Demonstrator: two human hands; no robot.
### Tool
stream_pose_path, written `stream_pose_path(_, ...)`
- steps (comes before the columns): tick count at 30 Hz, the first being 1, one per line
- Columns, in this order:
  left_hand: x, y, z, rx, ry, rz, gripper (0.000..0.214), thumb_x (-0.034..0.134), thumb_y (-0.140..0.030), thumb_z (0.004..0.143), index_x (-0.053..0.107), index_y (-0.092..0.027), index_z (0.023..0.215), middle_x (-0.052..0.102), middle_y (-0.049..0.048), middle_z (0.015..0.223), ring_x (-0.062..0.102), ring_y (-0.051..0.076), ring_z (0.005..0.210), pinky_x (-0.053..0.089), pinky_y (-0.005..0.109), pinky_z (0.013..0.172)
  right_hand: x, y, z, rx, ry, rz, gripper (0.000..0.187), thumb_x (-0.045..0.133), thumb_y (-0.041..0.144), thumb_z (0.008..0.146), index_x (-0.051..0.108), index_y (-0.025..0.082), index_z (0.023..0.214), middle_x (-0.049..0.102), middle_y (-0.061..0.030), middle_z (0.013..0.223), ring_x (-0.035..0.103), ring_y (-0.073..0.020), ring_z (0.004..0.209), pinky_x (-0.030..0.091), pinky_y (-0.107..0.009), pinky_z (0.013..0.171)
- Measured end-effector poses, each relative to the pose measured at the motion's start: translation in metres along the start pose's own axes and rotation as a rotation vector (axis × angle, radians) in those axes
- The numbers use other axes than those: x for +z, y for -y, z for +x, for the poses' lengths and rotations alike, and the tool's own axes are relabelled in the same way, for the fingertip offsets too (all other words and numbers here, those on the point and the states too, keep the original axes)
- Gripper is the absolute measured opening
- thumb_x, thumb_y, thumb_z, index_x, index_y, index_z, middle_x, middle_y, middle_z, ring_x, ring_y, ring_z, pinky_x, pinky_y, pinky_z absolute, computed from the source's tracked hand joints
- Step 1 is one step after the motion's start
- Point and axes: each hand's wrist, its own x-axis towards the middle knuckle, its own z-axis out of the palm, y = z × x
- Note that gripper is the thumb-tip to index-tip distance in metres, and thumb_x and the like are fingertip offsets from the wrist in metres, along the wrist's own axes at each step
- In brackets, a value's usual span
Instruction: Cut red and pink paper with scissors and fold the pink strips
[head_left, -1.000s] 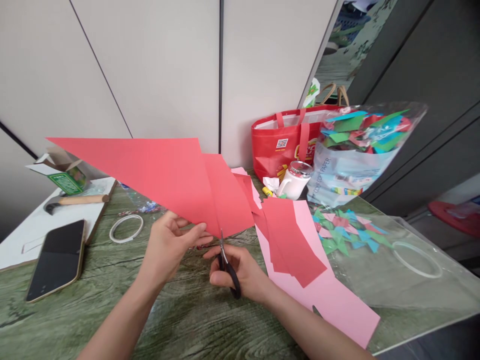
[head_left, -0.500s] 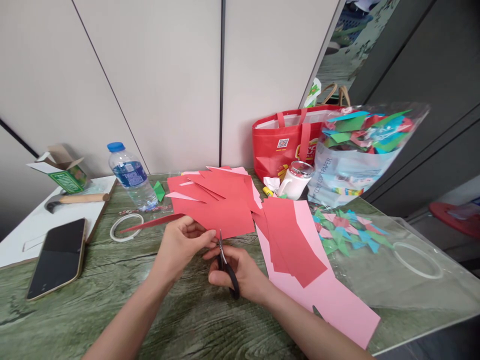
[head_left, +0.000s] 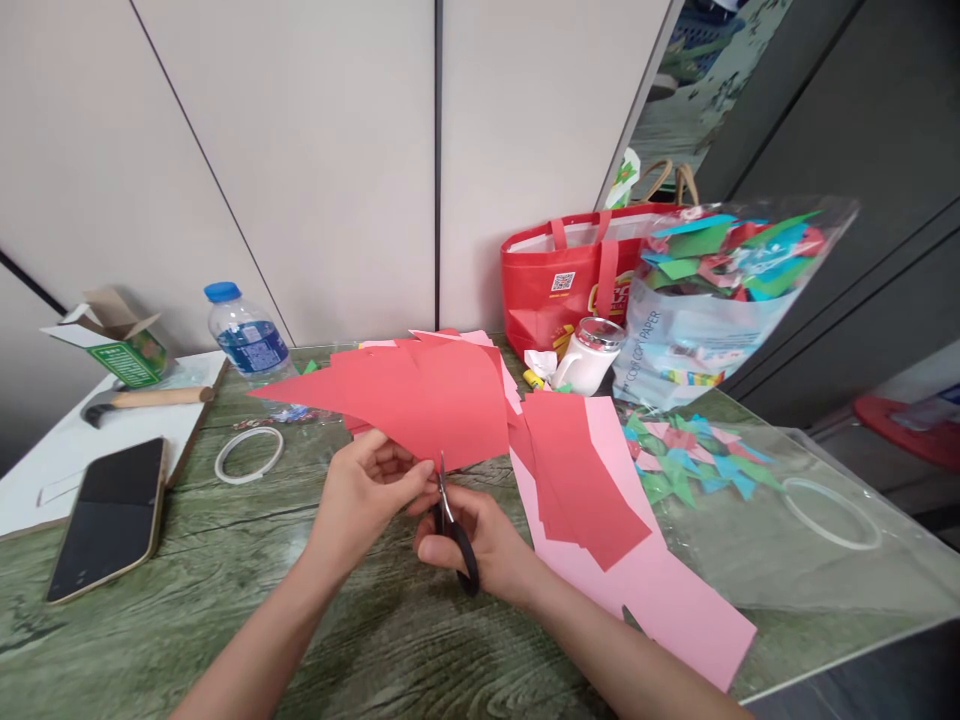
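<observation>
My left hand (head_left: 367, 490) pinches the near edge of a red paper sheet (head_left: 405, 400) and holds it a little above the green table (head_left: 225, 580). My right hand (head_left: 480, 540) grips black-handled scissors (head_left: 450, 520), whose blades point up into the sheet's lower edge just right of my left fingers. Behind the sheet lies a loose pile of red and pink paper pieces (head_left: 465, 350). More red pieces (head_left: 585, 470) rest on a long pink sheet (head_left: 660, 590) to the right of my right hand.
A phone (head_left: 105, 520), tape ring (head_left: 247, 455), hammer (head_left: 142, 400), green box (head_left: 112, 340) and water bottle (head_left: 244, 335) are at left. At right are a red bag (head_left: 570, 280), white jar (head_left: 589, 355), plastic bag of folded papers (head_left: 712, 290) and loose paper shapes (head_left: 690, 460).
A second ago the red sheet was held high and wide, hiding the bottle. It dropped low, and now its left point is raised slightly again. Both hands stayed in place.
</observation>
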Motion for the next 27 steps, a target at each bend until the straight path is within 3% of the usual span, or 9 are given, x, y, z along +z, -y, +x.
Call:
stream_pose_path(12,0.0033,0.0003,-0.0016,-0.012,-0.034,-0.046,0.019,0.07,-0.017,0.061,0.057,-0.017,0.076,0.066,-0.0001,0.066,0.062,0.014,0.057,0.053,0.026,0.056,0.0004,0.0032,-0.0005,-0.016,0.016,-0.011,0.037,0.071,0.042,0.063,0.059,0.02,0.09,0.052,0.0024,0.067,0.047,-0.0117,0.059,0.038,-0.026,0.056)
stream_pose_path(27,0.0028,0.0033,-0.001,0.023,-0.021,-0.033,0.019,0.068,-0.017,0.062,0.057,-0.016,0.078,0.066,0.0006,0.068,0.062,0.015,0.06,0.054,0.027,0.057,-0.0009,0.0012,0.0,0.017,0.027,-0.013,0.043,0.078,0.038,0.056,0.058,0.017,0.089,0.051,0.0036,0.065,0.044,-0.0096,0.057,0.036,-0.024,0.055)
